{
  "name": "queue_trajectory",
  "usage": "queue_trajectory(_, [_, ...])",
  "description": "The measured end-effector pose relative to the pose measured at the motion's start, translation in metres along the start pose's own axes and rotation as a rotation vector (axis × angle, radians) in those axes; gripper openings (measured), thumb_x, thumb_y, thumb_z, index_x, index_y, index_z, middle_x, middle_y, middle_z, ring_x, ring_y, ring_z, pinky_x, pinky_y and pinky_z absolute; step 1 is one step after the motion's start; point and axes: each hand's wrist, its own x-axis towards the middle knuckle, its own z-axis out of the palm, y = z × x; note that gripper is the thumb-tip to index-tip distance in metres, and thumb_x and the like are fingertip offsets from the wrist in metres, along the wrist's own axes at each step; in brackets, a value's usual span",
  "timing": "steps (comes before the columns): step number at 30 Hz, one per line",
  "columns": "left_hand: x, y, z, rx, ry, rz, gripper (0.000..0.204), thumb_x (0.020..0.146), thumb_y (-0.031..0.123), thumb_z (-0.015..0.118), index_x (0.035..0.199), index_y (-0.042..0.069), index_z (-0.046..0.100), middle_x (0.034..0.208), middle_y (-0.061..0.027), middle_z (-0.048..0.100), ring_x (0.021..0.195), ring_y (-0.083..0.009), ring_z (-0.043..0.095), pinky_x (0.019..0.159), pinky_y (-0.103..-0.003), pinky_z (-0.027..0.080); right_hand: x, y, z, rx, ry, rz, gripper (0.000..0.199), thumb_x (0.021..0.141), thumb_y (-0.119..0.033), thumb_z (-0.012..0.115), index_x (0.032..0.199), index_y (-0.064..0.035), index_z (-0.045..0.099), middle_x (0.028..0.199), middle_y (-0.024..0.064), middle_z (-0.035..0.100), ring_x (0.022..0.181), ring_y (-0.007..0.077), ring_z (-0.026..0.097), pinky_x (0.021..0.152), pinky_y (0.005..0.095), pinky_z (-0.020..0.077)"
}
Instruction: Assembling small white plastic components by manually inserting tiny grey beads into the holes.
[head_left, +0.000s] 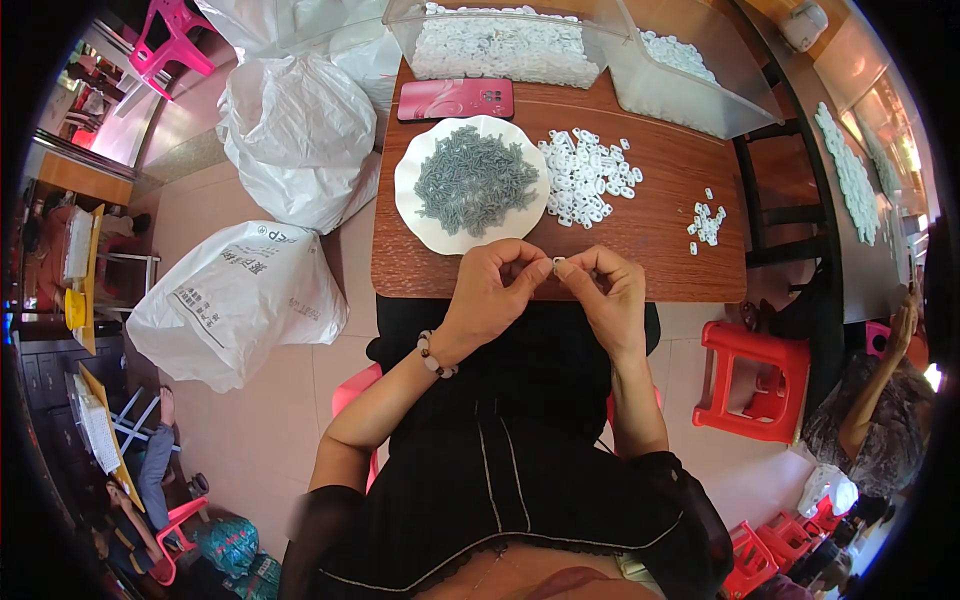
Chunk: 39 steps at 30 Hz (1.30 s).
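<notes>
My left hand (497,292) and my right hand (610,292) meet at the near edge of the wooden table, both pinching. A small white plastic piece (558,262) shows at the right hand's fingertips. The left thumb and finger are pressed together beside it; what they hold, if anything, is hidden. Just beyond the left hand stands a white scalloped plate (408,205) heaped with small grey-green rods (475,180). A pile of white oval pieces with holes (585,175) lies right of the plate. A smaller group of white pieces (708,224) lies near the table's right edge.
Clear plastic bins (663,105) of white pieces stand at the table's far side, beside a red phone (455,100). White sacks (240,300) sit on the floor at left. A red stool (755,380) stands at right. Other people sit on both sides.
</notes>
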Motion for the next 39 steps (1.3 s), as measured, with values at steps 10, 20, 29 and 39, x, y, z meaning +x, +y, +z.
queue_trajectory(10, [0.001, -0.007, 0.001, 0.065, 0.000, 0.014, 0.007, 0.087, 0.005, 0.064, 0.085, -0.001, 0.065, 0.068, 0.0025, 0.059, 0.060, -0.0015, 0.048, 0.053, -0.019, 0.038, 0.001, 0.006, -0.003, -0.008, -0.052, 0.015, 0.011, 0.084, -0.009, 0.070, 0.077, -0.0004, 0.067, 0.065, -0.0028, 0.061, 0.058, 0.0010, 0.049, 0.053, 0.0186, 0.0382])
queue_trajectory(20, [0.003, -0.011, 0.001, -0.059, -0.064, -0.055, 0.019, 0.093, 0.016, 0.062, 0.093, -0.002, 0.066, 0.075, -0.0017, 0.065, 0.063, -0.0047, 0.054, 0.056, -0.019, 0.043, 0.002, 0.003, 0.000, 0.272, -0.033, 0.106, 0.011, 0.088, -0.009, 0.066, 0.082, 0.0004, 0.067, 0.071, -0.0005, 0.065, 0.063, 0.0017, 0.054, 0.060, 0.0166, 0.0417])
queue_trajectory(29, [0.003, -0.004, -0.004, -0.234, -0.053, -0.149, 0.024, 0.092, 0.023, 0.063, 0.096, 0.000, 0.068, 0.078, -0.0018, 0.066, 0.062, -0.0029, 0.051, 0.057, -0.017, 0.042, 0.004, 0.009, -0.007, 0.157, -0.050, 0.088, 0.013, 0.087, -0.011, 0.067, 0.081, -0.0002, 0.067, 0.070, -0.0004, 0.065, 0.062, 0.0014, 0.053, 0.058, 0.0164, 0.0404])
queue_trajectory(39, [0.001, -0.010, -0.001, -0.247, -0.046, -0.161, 0.019, 0.089, 0.019, 0.067, 0.093, 0.001, 0.069, 0.077, -0.0004, 0.066, 0.063, -0.0027, 0.052, 0.057, -0.017, 0.041, 0.002, 0.005, -0.003, 0.215, -0.061, 0.113, 0.012, 0.088, -0.009, 0.067, 0.081, 0.0013, 0.067, 0.071, 0.0026, 0.066, 0.065, 0.0042, 0.058, 0.062, 0.0186, 0.0472])
